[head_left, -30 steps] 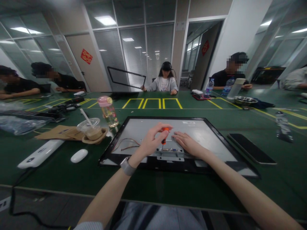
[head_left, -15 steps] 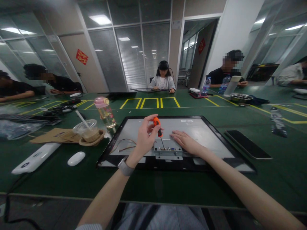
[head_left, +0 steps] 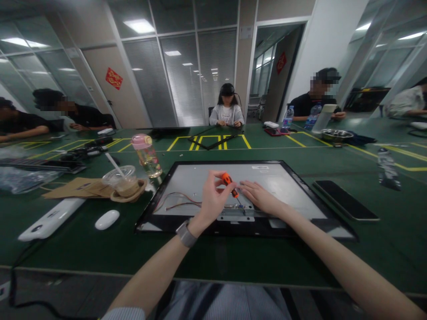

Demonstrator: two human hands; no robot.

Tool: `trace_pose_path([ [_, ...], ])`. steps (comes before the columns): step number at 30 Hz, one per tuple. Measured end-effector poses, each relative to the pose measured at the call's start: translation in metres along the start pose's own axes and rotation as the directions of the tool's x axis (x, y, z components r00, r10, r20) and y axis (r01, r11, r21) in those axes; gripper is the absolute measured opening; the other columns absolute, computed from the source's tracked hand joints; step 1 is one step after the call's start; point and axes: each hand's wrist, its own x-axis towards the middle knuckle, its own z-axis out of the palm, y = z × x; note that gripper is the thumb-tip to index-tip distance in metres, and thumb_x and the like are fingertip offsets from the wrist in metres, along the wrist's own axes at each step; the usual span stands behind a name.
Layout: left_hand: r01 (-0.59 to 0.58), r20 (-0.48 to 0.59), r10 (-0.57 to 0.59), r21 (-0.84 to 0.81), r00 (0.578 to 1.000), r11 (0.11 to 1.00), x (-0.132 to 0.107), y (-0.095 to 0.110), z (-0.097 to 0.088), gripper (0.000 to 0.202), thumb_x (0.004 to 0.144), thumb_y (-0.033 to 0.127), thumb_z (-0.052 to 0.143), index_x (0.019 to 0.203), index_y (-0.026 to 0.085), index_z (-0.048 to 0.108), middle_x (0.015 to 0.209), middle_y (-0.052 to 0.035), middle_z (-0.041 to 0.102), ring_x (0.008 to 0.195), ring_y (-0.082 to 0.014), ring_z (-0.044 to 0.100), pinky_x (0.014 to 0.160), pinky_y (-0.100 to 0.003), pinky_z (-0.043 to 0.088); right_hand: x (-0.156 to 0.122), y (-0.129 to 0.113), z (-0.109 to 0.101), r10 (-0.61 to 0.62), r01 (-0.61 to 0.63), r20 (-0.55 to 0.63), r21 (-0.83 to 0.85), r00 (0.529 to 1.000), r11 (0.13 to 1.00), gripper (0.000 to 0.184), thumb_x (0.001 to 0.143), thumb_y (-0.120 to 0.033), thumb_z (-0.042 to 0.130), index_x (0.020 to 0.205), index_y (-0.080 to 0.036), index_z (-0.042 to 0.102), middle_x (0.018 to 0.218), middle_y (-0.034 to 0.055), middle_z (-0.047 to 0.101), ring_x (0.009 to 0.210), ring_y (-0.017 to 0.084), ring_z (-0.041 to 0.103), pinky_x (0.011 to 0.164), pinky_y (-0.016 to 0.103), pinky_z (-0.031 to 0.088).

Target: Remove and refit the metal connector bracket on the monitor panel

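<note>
flat panel [head_left: 287, 189], black-rimmed and pale grey, is lying level on the green table [head_left: 83, 251] in front of the person, its near edge running parallel to the table's edge. both forearms are coming in over that near edge, the left one slanting up and inward from the lower left, the right one stretching in from the lower right, so that the two hands are converging above the panel's near half.

the right hand [head_left: 260, 196] is resting palm down on the grey surface, its fingers extending nearly straight and lying close together; it is gripping nothing that shows. the left hand [head_left: 214, 198] is holding itself raised, thumb and fingers closing around an orange-and-black handle.

a black phone [head_left: 345, 200] is lying on the table just beyond the panel's right edge. a metal bracket [head_left: 235, 218] is sitting at the near side, between and below the hands. the screwdriver [head_left: 227, 179] is tilting, its shaft pointing down toward the bracket; whether its tip is engaging a screw, one cannot tell. a grey watch [head_left: 187, 234] is circling the left wrist.
</note>
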Motion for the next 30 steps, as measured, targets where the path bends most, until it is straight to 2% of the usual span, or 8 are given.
trace_pose_path([
  [8, -0.096, 0.055, 0.093, 0.063, 0.994, 0.993, -0.002, -0.005, 0.0, 0.033, 0.085, 0.032, 0.072, 0.108, 0.02, 0.051, 0.093, 0.0013, 0.054, 0.08, -0.0123, 0.066, 0.061, -0.022, 0.059, 0.001, 0.003, 0.005, 0.006, -0.006, -0.015, -0.012, 1.0, 1.0, 0.055, 0.104, -0.041, 0.022, 0.14, -0.017, 0.056, 0.151, 0.0162, 0.049, 0.142, 0.033, 0.041, 0.115, 0.058, 0.03],
  [14, -0.228, 0.174, 0.208, 0.098, 0.962, 0.969, -0.005, 0.002, 0.004, 0.031, 0.09, 0.029, 0.067, 0.117, 0.022, 0.052, 0.104, -0.0028, 0.053, 0.086, -0.0126, 0.064, 0.069, -0.024, 0.061, 0.003, 0.003, 0.004, -0.004, 0.005, 0.013, -0.058, 1.0, 0.998, 0.051, 0.103, -0.034, 0.024, 0.139, -0.015, 0.056, 0.15, 0.0161, 0.05, 0.142, 0.031, 0.042, 0.116, 0.056, 0.032],
  [18, -0.241, 0.239, 0.21, 0.109, 0.948, 0.964, -0.008, 0.007, 0.007, 0.03, 0.095, 0.024, 0.058, 0.124, 0.022, 0.051, 0.115, -0.0079, 0.057, 0.099, -0.0169, 0.065, 0.081, -0.029, 0.061, 0.002, 0.0, 0.002, -0.021, 0.021, 0.002, -0.05, 1.0, 0.999, 0.049, 0.103, -0.031, 0.024, 0.138, -0.017, 0.056, 0.15, 0.0167, 0.05, 0.141, 0.032, 0.043, 0.113, 0.059, 0.034],
  [22, -0.279, 0.323, 0.216, 0.161, 0.921, 0.947, -0.007, 0.015, 0.006, 0.032, 0.099, 0.017, 0.046, 0.13, 0.022, 0.049, 0.121, -0.0105, 0.061, 0.111, -0.0196, 0.063, 0.097, -0.036, 0.054, 0.001, -0.001, 0.0, -0.029, 0.029, 0.008, -0.053, 1.0, 0.998, 0.049, 0.103, -0.03, 0.024, 0.136, -0.017, 0.058, 0.15, 0.0181, 0.05, 0.14, 0.032, 0.044, 0.113, 0.06, 0.032],
  [24, -0.35, 0.302, 0.273, 0.239, 0.913, 0.906, -0.006, 0.02, 0.005, 0.028, 0.097, 0.019, 0.052, 0.124, 0.021, 0.056, 0.119, -0.0101, 0.06, 0.107, -0.0197, 0.062, 0.094, -0.037, 0.054, 0.001, -0.001, 0.0, -0.025, 0.025, 0.004, -0.045, 1.0, 0.999, 0.049, 0.104, -0.032, 0.024, 0.137, -0.018, 0.058, 0.149, 0.0167, 0.051, 0.14, 0.031, 0.044, 0.114, 0.059, 0.032],
  [27, -0.408, 0.145, 0.381, 0.324, 0.913, 0.854, -0.006, 0.024, 0.005, 0.021, 0.088, 0.028, 0.069, 0.107, 0.02, 0.066, 0.097, -0.0046, 0.06, 0.084, -0.0156, 0.06, 0.078, -0.031, 0.054, 0.002, 0.001, 0.002, -0.003, 0.002, -0.01, -0.031, 1.0, 1.0, 0.05, 0.104, -0.036, 0.024, 0.139, -0.019, 0.056, 0.15, 0.0146, 0.051, 0.141, 0.03, 0.043, 0.115, 0.057, 0.031],
  [29, -0.41, 0.06, 0.415, 0.339, 0.908, 0.847, -0.006, 0.025, 0.005, 0.016, 0.088, 0.029, 0.07, 0.1, 0.02, 0.068, 0.089, -0.0024, 0.059, 0.079, -0.0139, 0.059, 0.074, -0.028, 0.052, 0.002, 0.001, 0.003, 0.007, -0.008, -0.008, -0.033, 1.0, 0.999, 0.052, 0.104, -0.038, 0.023, 0.14, -0.019, 0.055, 0.151, 0.0142, 0.05, 0.142, 0.03, 0.042, 0.116, 0.056, 0.03],
  [30, -0.409, 0.057, 0.414, 0.331, 0.908, 0.851, -0.007, 0.025, 0.005, 0.013, 0.09, 0.027, 0.067, 0.1, 0.02, 0.069, 0.09, -0.0029, 0.06, 0.081, -0.0143, 0.06, 0.076, -0.028, 0.052, 0.002, 0.001, 0.003, 0.007, -0.007, -0.003, -0.035, 1.0, 0.999, 0.053, 0.104, -0.038, 0.023, 0.14, -0.019, 0.055, 0.151, 0.0139, 0.05, 0.142, 0.03, 0.042, 0.116, 0.056, 0.03],
])
